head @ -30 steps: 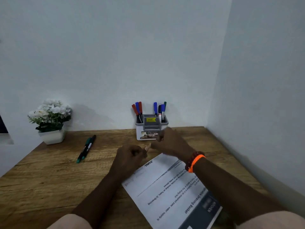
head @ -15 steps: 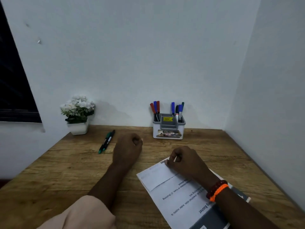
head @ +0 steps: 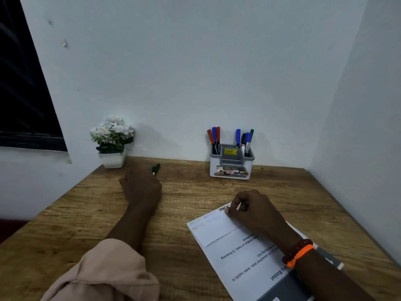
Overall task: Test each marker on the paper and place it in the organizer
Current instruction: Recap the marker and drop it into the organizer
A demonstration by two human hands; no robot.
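The left hand [head: 141, 187] lies over the last loose marker [head: 155, 168] on the desk [head: 86, 213], fingers reaching forward over its barrel; only the marker's far green end shows past the knuckles, so I cannot tell whether the fingers have closed on it or merely touch it. The right hand [head: 251, 210] rests curled on the top edge of the paper [head: 230, 253], pressing it flat beside the rows of test scribbles; whether it pinches anything is not clear.

The marker looks light, stiff and smooth, likely to roll on the wood if nudged sideways. A pinch at mid-barrel, thumb against two fingers, should lift it safely and leave the cap end free for the other hand.

The organizer [head: 231, 164] stands at the back against the wall, well apart from both hands, with red and blue markers in its left slot and blue, black and green ones in its right. A flower pot [head: 112, 159] sits in the back left corner.

Half a second ago the left hand was a fist on the bare desk, short of the marker; it has since reached forward and covered it. The right hand has barely shifted.
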